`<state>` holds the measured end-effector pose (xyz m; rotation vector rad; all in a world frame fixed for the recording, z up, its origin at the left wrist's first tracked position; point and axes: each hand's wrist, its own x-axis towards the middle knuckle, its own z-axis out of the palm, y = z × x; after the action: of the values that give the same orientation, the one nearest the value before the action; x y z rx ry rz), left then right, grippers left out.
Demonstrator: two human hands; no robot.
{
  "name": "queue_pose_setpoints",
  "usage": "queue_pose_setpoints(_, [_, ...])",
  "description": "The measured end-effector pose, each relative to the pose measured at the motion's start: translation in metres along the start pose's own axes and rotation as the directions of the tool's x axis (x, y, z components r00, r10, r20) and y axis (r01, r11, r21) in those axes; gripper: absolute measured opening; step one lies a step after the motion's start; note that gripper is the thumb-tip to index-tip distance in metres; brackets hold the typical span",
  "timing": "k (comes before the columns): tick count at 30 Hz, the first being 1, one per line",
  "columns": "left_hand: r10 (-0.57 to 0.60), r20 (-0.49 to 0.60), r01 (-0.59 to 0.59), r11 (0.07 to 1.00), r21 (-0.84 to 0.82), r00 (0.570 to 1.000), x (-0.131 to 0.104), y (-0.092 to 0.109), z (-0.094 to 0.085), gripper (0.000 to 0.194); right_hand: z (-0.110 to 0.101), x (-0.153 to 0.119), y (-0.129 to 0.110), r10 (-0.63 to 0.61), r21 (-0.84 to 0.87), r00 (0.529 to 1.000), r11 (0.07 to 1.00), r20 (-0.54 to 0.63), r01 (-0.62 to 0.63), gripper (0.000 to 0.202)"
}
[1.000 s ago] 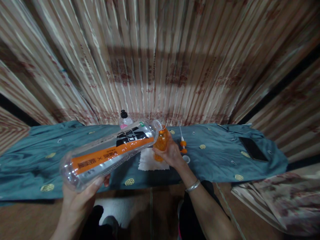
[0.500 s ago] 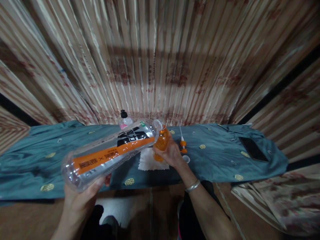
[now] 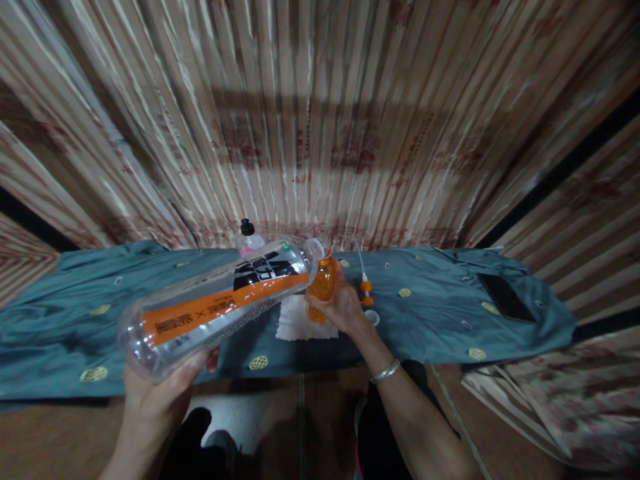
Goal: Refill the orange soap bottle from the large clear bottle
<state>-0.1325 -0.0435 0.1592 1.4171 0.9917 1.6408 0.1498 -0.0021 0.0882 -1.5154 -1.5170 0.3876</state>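
Note:
A large clear bottle (image 3: 215,303) with an orange and silver label lies tilted in my left hand (image 3: 167,383), whose fingers wrap round its lower end. Its open mouth is at the top of a small orange bottle (image 3: 323,283). My right hand (image 3: 343,303) holds that orange bottle upright over a white cloth (image 3: 295,320). Just right of it lie an orange pump head (image 3: 366,287) with a clear tube and a small white round cap (image 3: 371,317).
A clear bottle with a black cap (image 3: 247,230) and pink contents stands behind the large bottle. A black phone (image 3: 505,297) lies at the right of the table's green patterned cloth (image 3: 425,320). Striped curtains (image 3: 320,133) hang close behind.
The base of the large bottle has moved slightly left and up with my left hand, while its mouth stays at the orange bottle. My right hand has hardly moved.

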Motion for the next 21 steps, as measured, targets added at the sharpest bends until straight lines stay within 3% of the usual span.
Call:
queue_pose_setpoints(4, [-0.018, 0.036, 0.020, 0.999, -0.044, 0.999, -0.0011, -0.0053, -0.0048, 0.046, 0.0011, -0.0001, 0.0023, -0.002, -0.005, 1.000, 1.000, -0.010, 0.002, 0.089])
queue_pose_setpoints(13, [-0.007, 0.034, 0.009, 0.998, -0.057, 0.999, -0.0004, -0.0045, -0.0031, 0.047, -0.0025, 0.0012, -0.0034, 0.029, 0.009, 0.999, 1.000, 0.024, -0.029, 0.077])
queue_pose_setpoints(21, [0.009, 0.026, -0.008, 0.999, -0.053, 1.000, -0.0009, -0.0080, -0.0023, 0.052, -0.0023, 0.0009, -0.0015, 0.019, 0.005, 1.000, 1.000, 0.009, -0.019, 0.087])
